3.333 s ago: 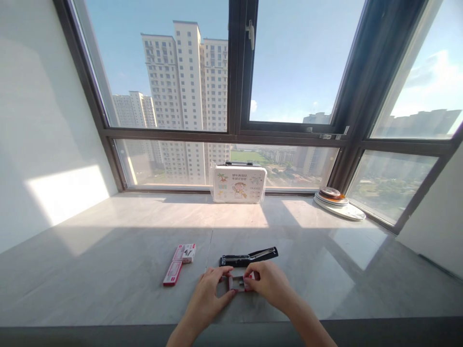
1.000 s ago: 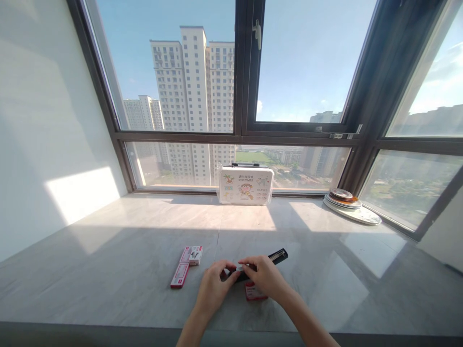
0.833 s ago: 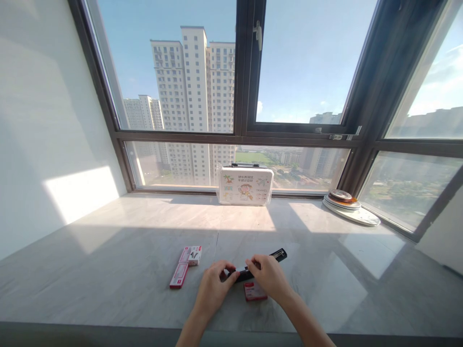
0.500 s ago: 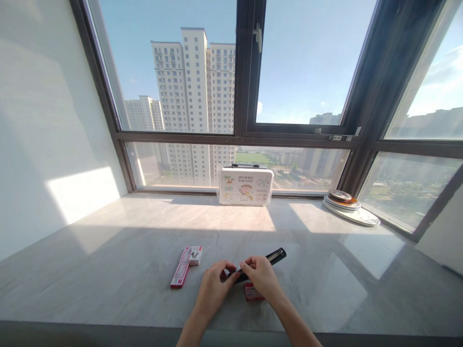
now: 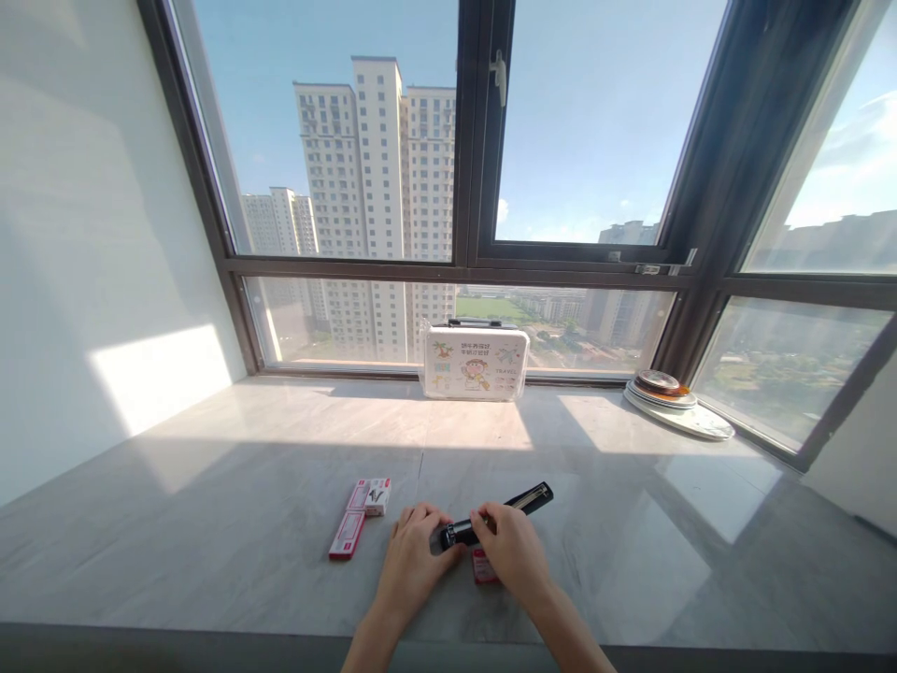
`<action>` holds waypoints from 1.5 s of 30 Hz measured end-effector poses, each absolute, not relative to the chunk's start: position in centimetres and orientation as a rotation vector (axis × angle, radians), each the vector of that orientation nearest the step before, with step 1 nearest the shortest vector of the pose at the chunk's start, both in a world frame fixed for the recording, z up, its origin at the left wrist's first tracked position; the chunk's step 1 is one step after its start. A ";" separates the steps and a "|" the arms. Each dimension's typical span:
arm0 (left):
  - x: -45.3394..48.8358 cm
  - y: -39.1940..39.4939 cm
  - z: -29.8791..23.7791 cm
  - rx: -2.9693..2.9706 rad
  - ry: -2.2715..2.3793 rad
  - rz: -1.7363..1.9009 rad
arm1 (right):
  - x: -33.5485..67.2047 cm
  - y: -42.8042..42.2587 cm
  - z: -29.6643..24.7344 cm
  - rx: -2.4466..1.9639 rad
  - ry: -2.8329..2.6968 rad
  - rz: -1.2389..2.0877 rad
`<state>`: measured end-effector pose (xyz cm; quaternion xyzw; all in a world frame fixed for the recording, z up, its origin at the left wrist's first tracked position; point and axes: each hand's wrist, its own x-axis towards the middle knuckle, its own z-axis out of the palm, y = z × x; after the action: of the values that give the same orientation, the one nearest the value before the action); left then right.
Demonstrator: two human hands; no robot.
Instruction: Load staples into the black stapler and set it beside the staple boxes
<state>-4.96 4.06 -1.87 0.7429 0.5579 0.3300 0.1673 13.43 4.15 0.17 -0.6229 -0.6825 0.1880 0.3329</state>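
A black stapler (image 5: 533,498), swung open so that its metal channel shows, lies slanted across the middle front of the sill. My left hand (image 5: 415,559) curves round its lower left end, thumb below and fingers above. Farther along, the fingertips of my right hand (image 5: 517,547) pinch at the channel; any small piece between them is hidden. Partly under my right hand sits a red box (image 5: 483,567). To the left of my hands lie pink-and-white boxes (image 5: 347,535) and a small white-and-red box (image 5: 378,496) with a stapler picture.
Against the window stands a white carry case (image 5: 476,363) with cartoon prints and a dark handle. A stack of plates (image 5: 662,404) rests at the back right. The marble sill (image 5: 231,542) ends at a front edge close to me.
My fingers have shifted apart on the stapler, uncovering its lower left end. My right hand has moved slightly right, and the stapler stays in nearly the same place.
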 end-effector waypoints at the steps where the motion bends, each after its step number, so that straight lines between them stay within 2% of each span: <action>1: -4.9 4.0 -1.8 2.113 1.590 0.923 | 13.4 3.8 0.4 -1.599 -1.817 0.496; 5: -5.0 4.1 -1.7 2.113 1.580 0.898 | 15.3 2.8 -0.2 -1.485 -1.805 0.636; 10: -5.1 4.4 -1.8 2.109 1.590 0.854 | 22.0 2.9 -2.3 -1.559 -1.410 1.067; 13: -5.1 4.4 -1.7 2.112 1.588 0.825 | 23.8 3.8 -1.2 -1.421 -1.305 1.178; 19: -5.0 4.1 -1.3 2.113 1.585 0.807 | 18.6 6.6 2.6 -1.259 -1.654 0.921; 26: -4.8 4.1 -1.5 2.135 1.639 0.785 | 14.0 5.8 1.9 -1.477 -2.098 0.474; 32: -4.2 3.0 -0.8 2.199 1.563 0.893 | 16.5 7.1 1.8 -1.570 -2.073 0.491; 39: -1.2 0.6 1.5 2.467 0.967 0.654 | 21.9 7.2 0.8 -1.765 -1.809 0.485; 45: -3.6 1.6 0.6 2.334 1.253 0.714 | 22.9 3.7 -1.4 -1.685 -1.607 0.701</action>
<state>-3.64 1.63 0.64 0.8338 0.4477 0.2553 0.1978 22.93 3.70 -1.45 -0.6498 -0.6197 0.2704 0.3473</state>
